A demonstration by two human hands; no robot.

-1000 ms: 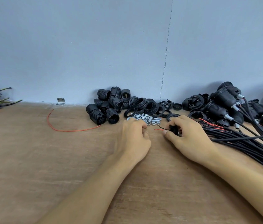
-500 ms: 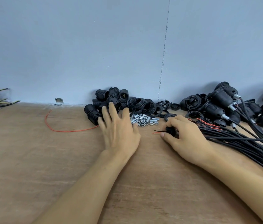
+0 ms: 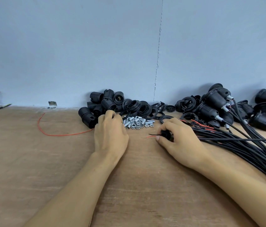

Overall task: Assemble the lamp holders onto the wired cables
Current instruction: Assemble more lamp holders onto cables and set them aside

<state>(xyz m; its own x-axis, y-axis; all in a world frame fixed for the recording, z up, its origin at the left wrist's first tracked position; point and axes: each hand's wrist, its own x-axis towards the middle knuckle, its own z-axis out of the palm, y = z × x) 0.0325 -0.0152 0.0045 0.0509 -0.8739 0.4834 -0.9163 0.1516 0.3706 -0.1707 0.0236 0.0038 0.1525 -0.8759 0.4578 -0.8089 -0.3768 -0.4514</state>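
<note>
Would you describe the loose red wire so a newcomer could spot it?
Look at the wooden table below the blue wall. Left of the black lamp holder pile lies the red wire, a thin lone curve, unlike the bundled black cables.
</note>
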